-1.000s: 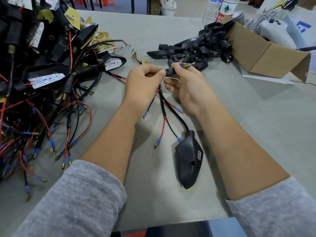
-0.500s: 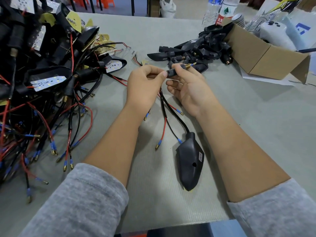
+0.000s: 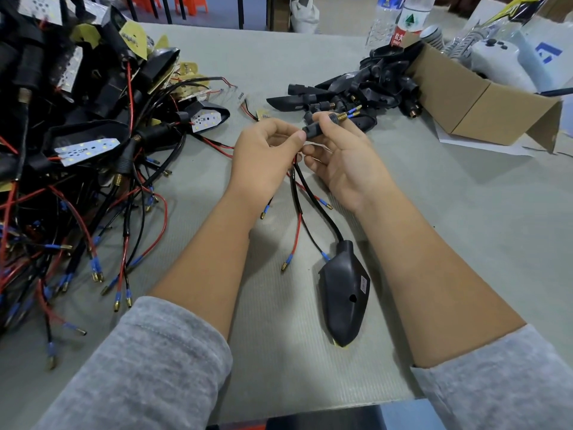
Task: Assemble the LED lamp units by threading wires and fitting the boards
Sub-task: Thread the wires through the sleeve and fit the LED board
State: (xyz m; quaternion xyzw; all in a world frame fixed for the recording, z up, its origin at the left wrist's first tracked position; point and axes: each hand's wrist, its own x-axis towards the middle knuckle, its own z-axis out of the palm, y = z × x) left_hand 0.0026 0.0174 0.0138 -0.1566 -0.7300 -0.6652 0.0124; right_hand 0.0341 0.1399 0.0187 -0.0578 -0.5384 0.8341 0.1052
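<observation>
Nearest the viewer, at lower centre of the frame, a black lamp housing (image 3: 344, 297) lies on the grey table (image 3: 465, 243), its sheathed cable (image 3: 322, 209) running up toward the hands. Beside it, thin red and black wires (image 3: 297, 234) with blue-sleeved brass tips trail loose on the surface.

At mid-frame the two hands meet. The left hand (image 3: 263, 159) has its fingers curled, thumb and forefinger pinching the near end of a small black threaded stem (image 3: 319, 127). The right hand (image 3: 344, 156) pinches the same stem from the other side with thumb and forefinger, its remaining fingers loosely curled beneath. Brass thread and two blue-sleeved tips poke out of the stem's far end, so the wires look to be part-way fed through it.

I'd judge the stem light and rigid, best held by its black body, as now. The wires are limp and thin, so they are better pushed close to the entry or drawn by the sleeved tips than yanked mid-length, and the crimped ends could snag.

Farther back, a pile of black housings (image 3: 356, 91) sits at upper centre, a cardboard box (image 3: 471, 100) at upper right, and a big tangle of wired units (image 3: 77, 144) with white LED boards fills the left.
</observation>
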